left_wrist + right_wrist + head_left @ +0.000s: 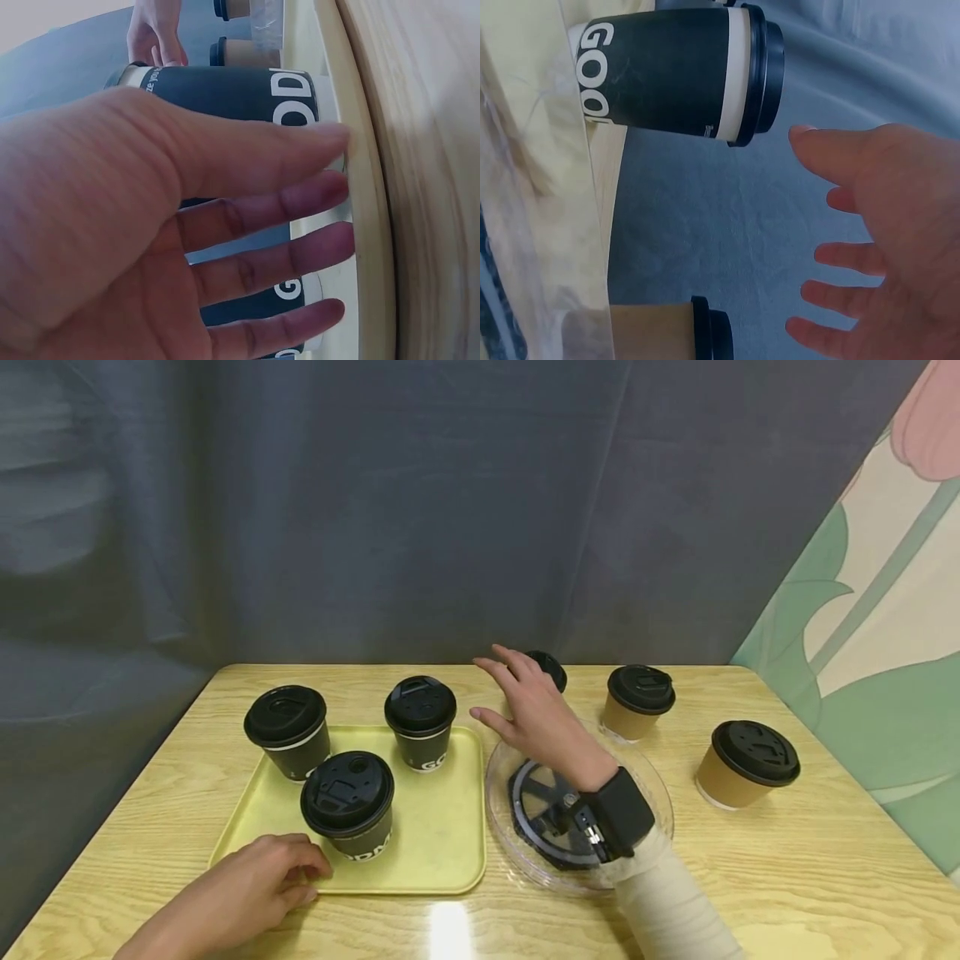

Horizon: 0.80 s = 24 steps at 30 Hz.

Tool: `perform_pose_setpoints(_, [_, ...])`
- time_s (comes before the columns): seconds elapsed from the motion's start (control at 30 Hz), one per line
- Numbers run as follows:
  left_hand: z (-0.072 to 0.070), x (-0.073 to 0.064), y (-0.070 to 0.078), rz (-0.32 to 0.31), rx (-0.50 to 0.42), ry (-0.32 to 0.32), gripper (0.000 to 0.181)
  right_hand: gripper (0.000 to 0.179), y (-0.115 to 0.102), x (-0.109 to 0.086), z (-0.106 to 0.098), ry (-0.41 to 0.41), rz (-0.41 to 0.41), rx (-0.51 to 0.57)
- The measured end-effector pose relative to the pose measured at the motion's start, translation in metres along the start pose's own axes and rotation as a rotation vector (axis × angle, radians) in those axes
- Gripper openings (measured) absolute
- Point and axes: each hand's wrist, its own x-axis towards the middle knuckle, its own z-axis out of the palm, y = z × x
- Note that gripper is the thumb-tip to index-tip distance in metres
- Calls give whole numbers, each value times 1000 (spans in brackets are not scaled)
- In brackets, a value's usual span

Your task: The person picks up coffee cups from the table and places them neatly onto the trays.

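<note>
Three dark paper cups with black lids stand upright on a yellow tray [438, 868]: a front cup [348, 802], a back-left cup [288, 727] and a back-right cup [422, 714]. Beside the front cup, my left hand [251, 881] is at the tray's near-left edge. Its fingers are spread and loosely bent in the left wrist view, fingertips right at the tray rim [367, 172]. My right hand [536, 710] hovers over the far side of a clear round turntable [660, 793] with a black base, fingers apart and holding nothing.
Two brown cups with black lids stand to the right, one cup [636, 710] at the turntable's back edge and another cup [738, 768] farther right. A third black lid [553, 670] is partly hidden behind my right hand. A dark curtain [420, 510] hangs behind the wooden table.
</note>
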Motion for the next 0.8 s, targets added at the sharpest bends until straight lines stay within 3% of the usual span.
perform_pose_setpoints(0.13, [0, 2, 4, 29, 29, 37, 12, 62, 4, 0, -2, 0, 13, 0])
perform_pose_setpoints(0.33, [1, 6, 10, 79, 13, 21, 10, 61, 10, -1, -5, -8, 42, -5])
perform_pose_setpoints(0.57, [5, 10, 23, 196, -13, 58, 3, 61, 18, -2, -7, -8, 82, -5])
perform_pose_setpoints(0.8, [6, 10, 32, 199, -20, 52, 3, 61, 22, -2, -8, -9, 98, 12])
